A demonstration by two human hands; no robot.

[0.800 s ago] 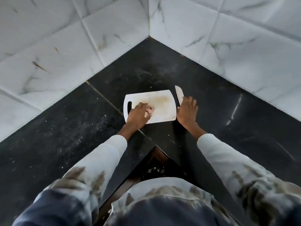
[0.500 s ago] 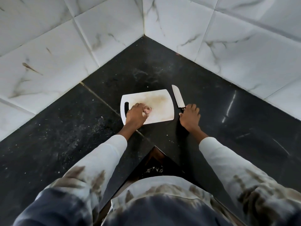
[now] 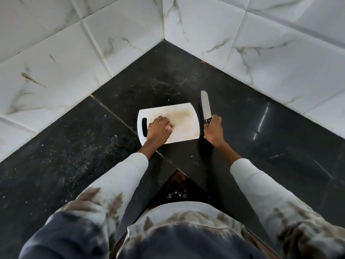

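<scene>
A white cutting board (image 3: 184, 118) with a slot handle on its left lies on the black counter. My left hand (image 3: 158, 130) rests on the board's left half, its fingers curled round a small pinkish piece of food (image 3: 170, 127). Just right of the board, my right hand (image 3: 213, 130) grips the dark handle of a knife (image 3: 206, 107). The knife's blade points away from me, toward the wall. Most of the handle is hidden inside my fist.
The black stone counter (image 3: 252, 146) fills a corner between two white marble-tiled walls (image 3: 261, 53). Crumbs and dust speckle its left part (image 3: 74, 146). The counter's inner corner edge (image 3: 177, 171) sits just below my wrists.
My right hand has closed round the knife's handle and raised it, so the blade now points at the far wall. My left hand stays on the food.
</scene>
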